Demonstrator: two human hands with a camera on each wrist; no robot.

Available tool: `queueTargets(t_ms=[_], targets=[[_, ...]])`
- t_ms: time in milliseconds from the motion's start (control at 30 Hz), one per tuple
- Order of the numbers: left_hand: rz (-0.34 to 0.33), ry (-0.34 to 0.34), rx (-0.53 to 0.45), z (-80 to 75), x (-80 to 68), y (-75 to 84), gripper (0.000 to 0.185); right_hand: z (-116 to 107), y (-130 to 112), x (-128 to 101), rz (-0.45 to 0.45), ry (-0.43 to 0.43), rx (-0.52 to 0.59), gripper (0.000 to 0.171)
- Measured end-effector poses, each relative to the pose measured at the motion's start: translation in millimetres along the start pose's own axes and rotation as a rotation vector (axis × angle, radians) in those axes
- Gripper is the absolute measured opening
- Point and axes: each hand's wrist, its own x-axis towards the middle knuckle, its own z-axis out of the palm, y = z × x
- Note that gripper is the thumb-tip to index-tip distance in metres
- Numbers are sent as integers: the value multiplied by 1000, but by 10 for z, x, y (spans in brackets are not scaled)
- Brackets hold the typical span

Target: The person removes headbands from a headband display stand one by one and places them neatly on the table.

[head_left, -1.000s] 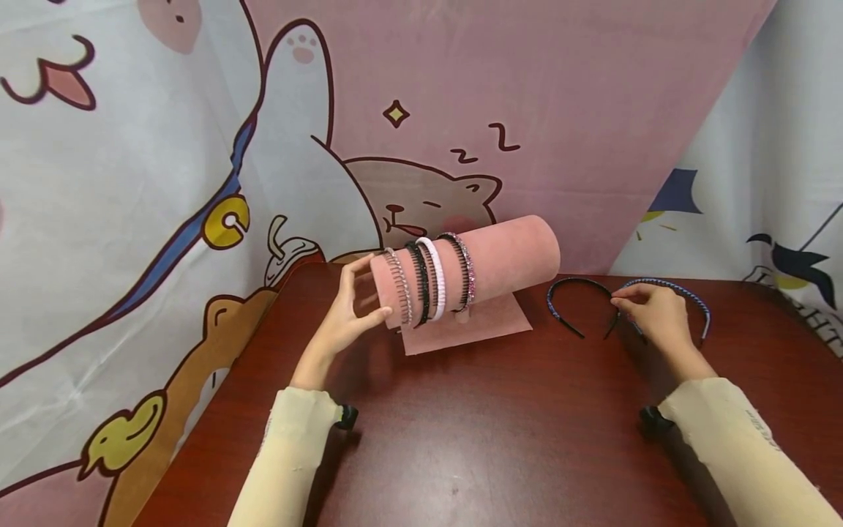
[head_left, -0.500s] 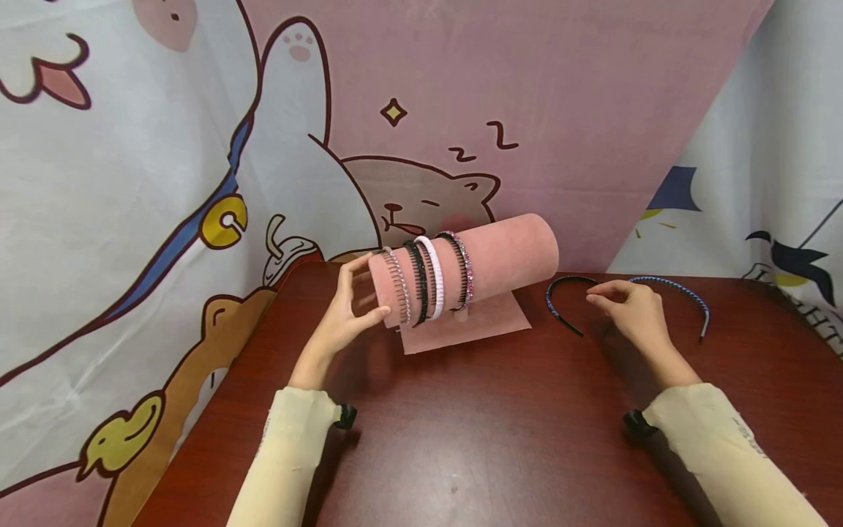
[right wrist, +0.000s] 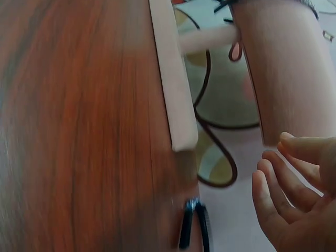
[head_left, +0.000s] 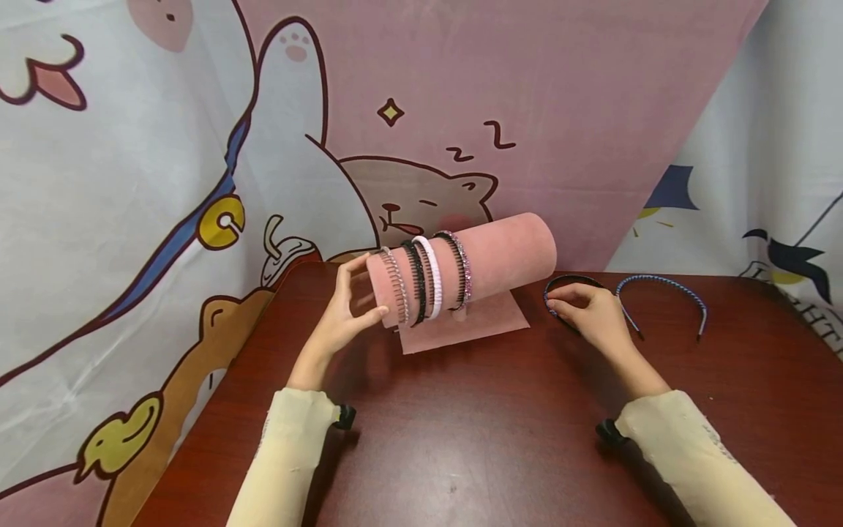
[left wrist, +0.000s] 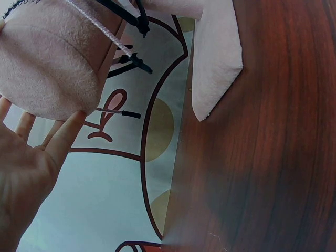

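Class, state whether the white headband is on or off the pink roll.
On: the white headband curves over the pink roll, beside the black headband.

The left hand [left wrist: 26, 173] holds the end of a plush pink roll [left wrist: 47, 58], several fingertips against its rim. A thin glittery headband [left wrist: 100, 26] crosses the roll, its dark tip jutting past. A pale plush base [left wrist: 215, 58] rests on the reddish-brown bench [left wrist: 278, 131]; printed cloth [left wrist: 100, 194] shows behind.

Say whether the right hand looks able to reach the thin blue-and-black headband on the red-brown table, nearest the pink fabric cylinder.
Probably yes: the right hand appears empty, close to that headband, with nothing visible between.
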Motion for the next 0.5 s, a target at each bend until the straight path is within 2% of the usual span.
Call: queueTargets(t_ms=[333, 500], targets=[[-2, -2, 12, -5, -18, -2, 86, 341, -248, -89, -64, -72, 82, 22], [3, 1, 11, 4, -4, 4, 86, 492, -377, -111, -106, -110, 177, 25]])
